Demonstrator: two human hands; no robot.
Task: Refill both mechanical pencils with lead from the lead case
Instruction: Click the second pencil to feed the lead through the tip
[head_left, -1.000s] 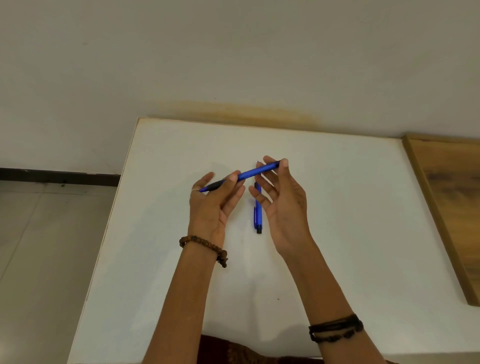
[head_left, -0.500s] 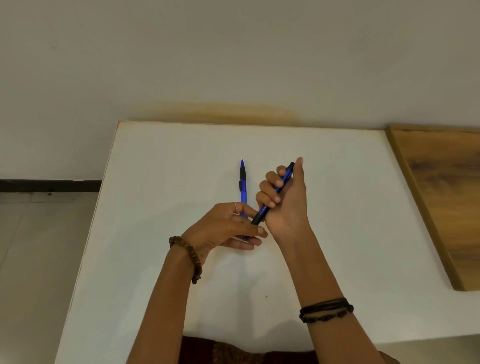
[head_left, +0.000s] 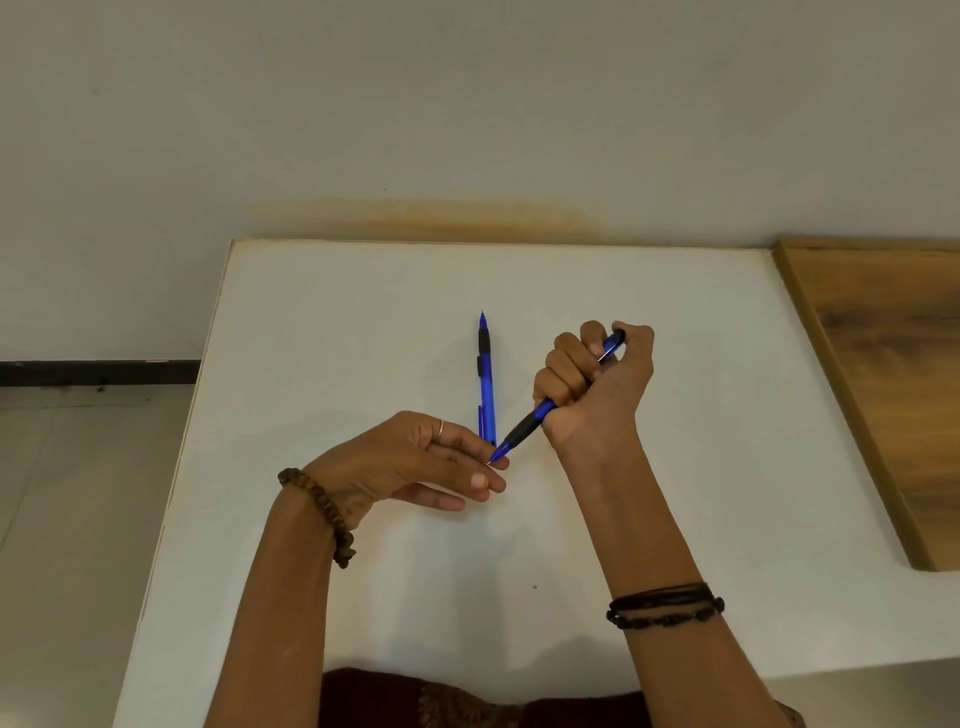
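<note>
**Pencil tip at the left fingertips, second pencil flat on the table**

The right hand (head_left: 597, 387) curls all its fingers in a fist round a blue mechanical pencil (head_left: 540, 415), thumb over the rear end, tip slanting down toward the left hand (head_left: 410, 462). The left fingers (head_left: 467, 449) lie straight and close together, and the pencil's point meets them at their ends; whether they pinch anything there is too small to tell. Just beyond those fingertips a second blue pencil (head_left: 486, 384) lies flat on the white table (head_left: 322, 322), tip pointing away from the person, its near end just beside the held tip. Bare tabletop spreads wide on every side of both hands. The table's left edge lies well outside the left wrist; a wooden panel (head_left: 893, 374) borders the table well out from the right knuckles. The wall (head_left: 467, 104) rises behind the far edge.
</note>
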